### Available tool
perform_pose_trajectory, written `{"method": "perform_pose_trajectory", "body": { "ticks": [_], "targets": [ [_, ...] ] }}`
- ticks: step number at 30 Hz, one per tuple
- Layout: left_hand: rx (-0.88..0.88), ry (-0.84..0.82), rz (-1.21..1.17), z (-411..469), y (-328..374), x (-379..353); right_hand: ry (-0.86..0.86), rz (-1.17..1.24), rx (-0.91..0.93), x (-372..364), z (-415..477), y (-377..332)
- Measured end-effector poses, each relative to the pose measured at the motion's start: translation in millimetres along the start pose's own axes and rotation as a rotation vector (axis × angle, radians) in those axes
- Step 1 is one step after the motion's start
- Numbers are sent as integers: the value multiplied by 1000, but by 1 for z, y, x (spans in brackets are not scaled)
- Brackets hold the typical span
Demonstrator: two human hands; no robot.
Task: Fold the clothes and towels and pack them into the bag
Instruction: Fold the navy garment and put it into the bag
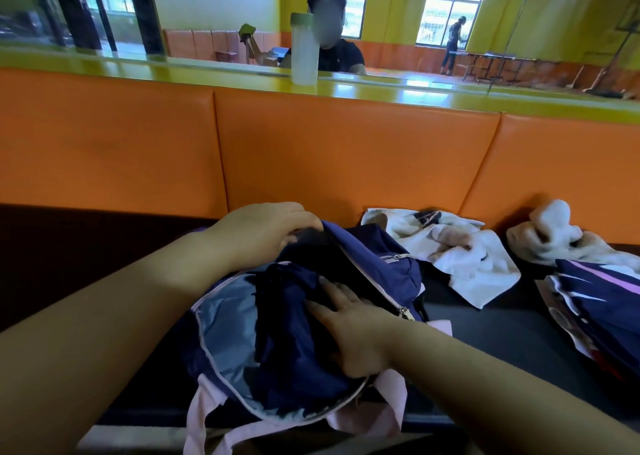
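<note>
the dark navy cloth garment [294, 333] can bunch up and lose its fold inside the navy blue fabric backpack with pale pink trim [381, 267] if i push it down carelessly. my right hand [349, 330] only presses on it with flat, straight fingers and does not grip it. the mouth can also fall closed over the garment if my left hand [263, 233] slips. its fingers are curled over the upper rim of the backpack and hold it open. i judge that the zipper near my right hand may catch the cloth.

the garment lies in the lower centre of the frame, inside the opening, directly under my right palm and just below my left hand. the crumpled white towel [460, 257], the fluffy cream towel [554, 236] and the navy striped garment [606, 298] lie at the right of the frame, well apart from both hands and not yet packed.
</note>
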State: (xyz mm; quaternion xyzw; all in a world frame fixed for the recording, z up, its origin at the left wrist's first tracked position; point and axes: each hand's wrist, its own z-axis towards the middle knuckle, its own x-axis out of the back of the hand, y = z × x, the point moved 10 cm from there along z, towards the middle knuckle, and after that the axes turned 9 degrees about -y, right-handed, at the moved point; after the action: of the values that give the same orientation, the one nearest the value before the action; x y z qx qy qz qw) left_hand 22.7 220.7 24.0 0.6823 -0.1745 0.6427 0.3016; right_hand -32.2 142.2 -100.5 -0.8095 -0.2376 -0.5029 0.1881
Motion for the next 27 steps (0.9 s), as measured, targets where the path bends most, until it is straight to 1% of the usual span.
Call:
{"method": "perform_pose_trajectory", "body": {
  "ticks": [2,4,6,8,10,11,13,15,17,19,21,23,27],
  "targets": [
    [14,7,-21,-3,1,-1,-101,23,-27,-7,11,2],
    [41,27,-41,-6,-1,-1,-162,47,-42,-11,19,4],
    [93,34,-69,-8,-5,-4,-186,65,-47,-13,24,5],
    [127,30,-112,-9,-7,-6,-163,71,-34,-11,21,5],
    [113,38,-131,-11,-1,-6,-97,34,-8,-4,11,2],
    [85,56,-120,-12,6,-4,-37,-2,18,1,5,0],
    [2,141,-66,-17,21,3,124,-74,93,14,-14,-7],
    [-38,234,-25,-24,33,11,269,-123,190,24,-39,-14],
    [-78,307,-2,-30,48,16,358,-109,247,27,-68,-14],
    [-121,353,0,-35,68,18,416,-88,250,27,-97,-5],
    [-155,364,-19,-33,90,13,460,-62,204,25,-128,12],
    [-173,340,-18,-30,108,3,479,-46,117,22,-152,34],
    [-277,255,18,2,167,-29,477,21,-141,-1,-203,107]
  ]
}}
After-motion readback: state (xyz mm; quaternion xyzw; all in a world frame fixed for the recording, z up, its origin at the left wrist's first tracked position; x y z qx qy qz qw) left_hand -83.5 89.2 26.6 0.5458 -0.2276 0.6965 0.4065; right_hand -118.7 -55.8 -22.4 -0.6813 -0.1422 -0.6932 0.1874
